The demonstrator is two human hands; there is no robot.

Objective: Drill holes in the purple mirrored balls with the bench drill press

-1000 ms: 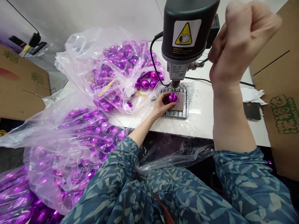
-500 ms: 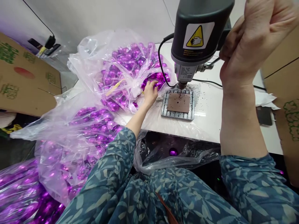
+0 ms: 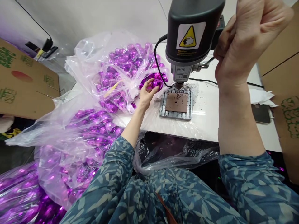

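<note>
My left hand (image 3: 146,95) has its thumb and fingers around a shiny purple ball (image 3: 157,82) at the mouth of a clear plastic bag (image 3: 133,87) full of purple balls. My right hand (image 3: 245,40) is wrapped round the lever of a drill press, at its right side; the fist hides most of the lever. The black press head (image 3: 195,37) carries a yellow warning sticker. Below its chuck (image 3: 179,85), a brown square board (image 3: 177,103) with a small hole lies on the grey slotted base plate (image 3: 162,113). Dark shavings are scattered over both.
Bagged purple balls (image 3: 98,127) fill the lower left. Cardboard boxes (image 3: 28,87) stand at both sides. A phone (image 3: 261,114) and white tissue (image 3: 263,98) lie on the white table (image 3: 207,124). Clear plastic (image 3: 170,161) hangs at the front edge, and a black cable runs behind.
My left hand has drawn slightly back, with a purple ball now showing between its fingers. The lone ball seen below the table edge is gone from view. The camera view has shifted a little.
</note>
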